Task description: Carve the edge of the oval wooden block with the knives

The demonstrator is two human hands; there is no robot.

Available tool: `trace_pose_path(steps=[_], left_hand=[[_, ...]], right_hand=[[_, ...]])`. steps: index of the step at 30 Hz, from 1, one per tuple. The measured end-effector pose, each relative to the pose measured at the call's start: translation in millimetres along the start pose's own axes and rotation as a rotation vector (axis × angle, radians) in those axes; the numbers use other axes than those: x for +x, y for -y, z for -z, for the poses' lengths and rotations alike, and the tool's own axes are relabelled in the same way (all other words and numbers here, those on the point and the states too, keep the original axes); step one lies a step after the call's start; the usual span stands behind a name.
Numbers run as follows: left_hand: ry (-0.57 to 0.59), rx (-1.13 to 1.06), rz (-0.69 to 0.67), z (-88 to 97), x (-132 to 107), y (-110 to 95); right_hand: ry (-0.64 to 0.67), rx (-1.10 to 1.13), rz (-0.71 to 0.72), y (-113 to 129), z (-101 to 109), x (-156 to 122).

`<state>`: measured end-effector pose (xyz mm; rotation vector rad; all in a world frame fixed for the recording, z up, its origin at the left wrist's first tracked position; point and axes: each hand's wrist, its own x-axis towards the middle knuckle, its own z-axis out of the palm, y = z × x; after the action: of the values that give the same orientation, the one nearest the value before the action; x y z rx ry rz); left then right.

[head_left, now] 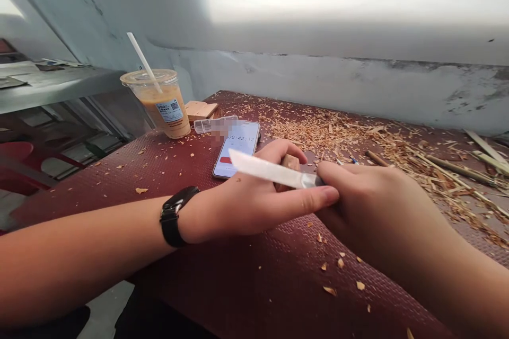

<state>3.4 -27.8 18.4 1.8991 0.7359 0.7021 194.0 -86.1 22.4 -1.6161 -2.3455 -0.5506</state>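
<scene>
In the middle of the head view my right hand [361,196] is closed round the dark handle of a knife [270,170]. Its pale blade points left, across the top of my left hand [250,201]. My left fingers curl round a small piece of wood [291,163], which shows only in part behind the blade. The left thumb reaches right, below the knife, and its tip meets my right hand. Whether the edge touches the wood cannot be seen. A black watch [175,217] is on my left wrist.
A phone [240,143] showing a timer lies on the dark red table [222,280], just beyond my left hand. An iced drink cup [167,111] with a straw stands at the left, beside wooden blocks [201,110]. Wood shavings [314,130] and thin sticks [457,168] cover the back and right.
</scene>
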Motion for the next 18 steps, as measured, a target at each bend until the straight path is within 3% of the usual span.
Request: trace_pose_path(steps=[3,8,13,18], left_hand=[[0.042,0.108,0.014,4.2,-1,4],[0.021,0.078,-0.058,-8.3,-4,19],[-0.002,0.005,0.133,-18.0,-11,14],[-0.028,-0.058,0.144,-25.1,-9,15]], right_hand=[[0.100,0.084,0.097,-2,-1,2],[0.213,0.045,0.149,-7,0,2],[0.221,-0.067,0.118,-11,2,2],[0.203,-0.093,0.155,-16,6,3]])
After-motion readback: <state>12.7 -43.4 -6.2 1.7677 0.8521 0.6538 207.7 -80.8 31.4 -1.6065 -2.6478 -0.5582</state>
